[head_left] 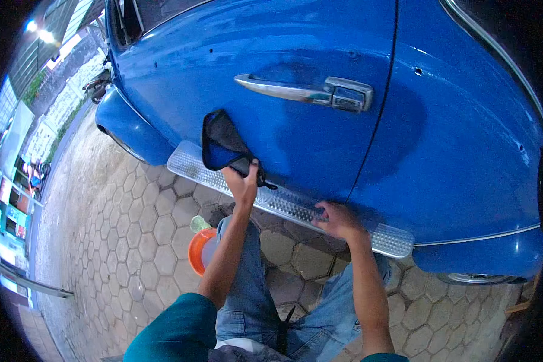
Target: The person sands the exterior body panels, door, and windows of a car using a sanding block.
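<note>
Two hands are showing beside the blue car door [308, 145]. Left hand [242, 186] is gripping a dark cloth [224, 128] at its lower end, the cloth standing in front of the door and partly overlapping the running board [193, 166] from this view. Right hand [339, 222] is spreading its fingers loosely, apparently empty; contact with the board: cannot tell. Step, by judgement: readying the cloth. Next move is probably calling for flattening it against the door.

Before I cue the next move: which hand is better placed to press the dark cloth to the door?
Probably the left hand: it grips the dark cloth by the blue door. The right hand looks empty, near the running board.
</note>
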A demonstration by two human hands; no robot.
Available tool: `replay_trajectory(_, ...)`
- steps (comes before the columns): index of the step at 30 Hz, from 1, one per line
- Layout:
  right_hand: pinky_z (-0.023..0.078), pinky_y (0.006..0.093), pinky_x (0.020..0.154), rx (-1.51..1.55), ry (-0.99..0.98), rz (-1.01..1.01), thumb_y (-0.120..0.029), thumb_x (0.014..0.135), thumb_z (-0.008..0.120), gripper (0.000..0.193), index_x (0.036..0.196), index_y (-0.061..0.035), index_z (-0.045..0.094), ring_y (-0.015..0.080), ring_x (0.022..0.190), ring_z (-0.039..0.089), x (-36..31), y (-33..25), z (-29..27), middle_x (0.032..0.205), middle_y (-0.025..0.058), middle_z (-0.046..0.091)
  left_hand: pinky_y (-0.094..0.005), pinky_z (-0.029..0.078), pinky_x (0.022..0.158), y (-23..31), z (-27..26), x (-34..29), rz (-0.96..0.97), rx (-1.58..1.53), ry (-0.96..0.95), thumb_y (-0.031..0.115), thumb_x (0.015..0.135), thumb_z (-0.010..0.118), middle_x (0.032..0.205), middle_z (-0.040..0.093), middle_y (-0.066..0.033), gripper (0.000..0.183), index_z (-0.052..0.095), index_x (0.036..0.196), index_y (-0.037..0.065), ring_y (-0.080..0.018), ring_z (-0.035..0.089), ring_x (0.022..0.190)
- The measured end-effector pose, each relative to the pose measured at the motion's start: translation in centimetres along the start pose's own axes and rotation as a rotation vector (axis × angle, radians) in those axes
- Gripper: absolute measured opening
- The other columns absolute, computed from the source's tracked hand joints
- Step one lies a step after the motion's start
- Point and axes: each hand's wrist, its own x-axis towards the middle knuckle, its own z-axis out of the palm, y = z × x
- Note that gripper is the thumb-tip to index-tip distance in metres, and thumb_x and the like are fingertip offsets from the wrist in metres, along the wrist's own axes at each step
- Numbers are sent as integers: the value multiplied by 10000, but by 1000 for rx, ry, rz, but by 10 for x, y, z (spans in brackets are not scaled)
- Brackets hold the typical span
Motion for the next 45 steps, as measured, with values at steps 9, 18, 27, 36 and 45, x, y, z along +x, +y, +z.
replay_trajectory(9,489,406,955,38,9,18,-464,837,708,691,1383,-95,500,318,1130,612,-22,15,-11,1226,190,623,-552,514,852,-28,-2,13,-1179,-483,-89,554,897,462,1217,569,-168,631,433,1321,88,-343,586,1063)
replay_trajectory(18,425,451,1052,41,-55,111,-436,828,699,690,1383,-83,490,366,1236,538,-22,14,-12,1342,201,558,-510,569,704,-11,25,1,-770,-411,368,480,871,435,1067,616,-105,454,542,1193,179,-314,611,949)
replay_trajectory(27,448,451,1023,21,-97,112,-443,839,688,688,1386,-81,482,377,1203,564,-16,4,-12,1310,217,577,-484,584,716,-61,17,-4,-1341,-957,-163,557,890,451,1132,620,-143,546,516,1277,177,-356,630,952)
replay_trajectory(36,452,445,1006,37,-158,71,-458,831,696,689,1379,-93,494,372,1187,576,-4,-26,-9,1283,239,587,-539,557,696,-89,-22,10,-1247,-1135,-239,461,896,436,1260,489,-183,701,157,1490,215,-337,628,941)
replay_trajectory(45,485,415,920,16,-85,41,-441,847,705,654,1372,-102,514,324,1105,609,5,-4,7,1235,183,615,-353,434,931,-8,5,11,-690,-371,154,332,897,538,1354,435,-207,903,-64,1555,188,-306,532,1036)
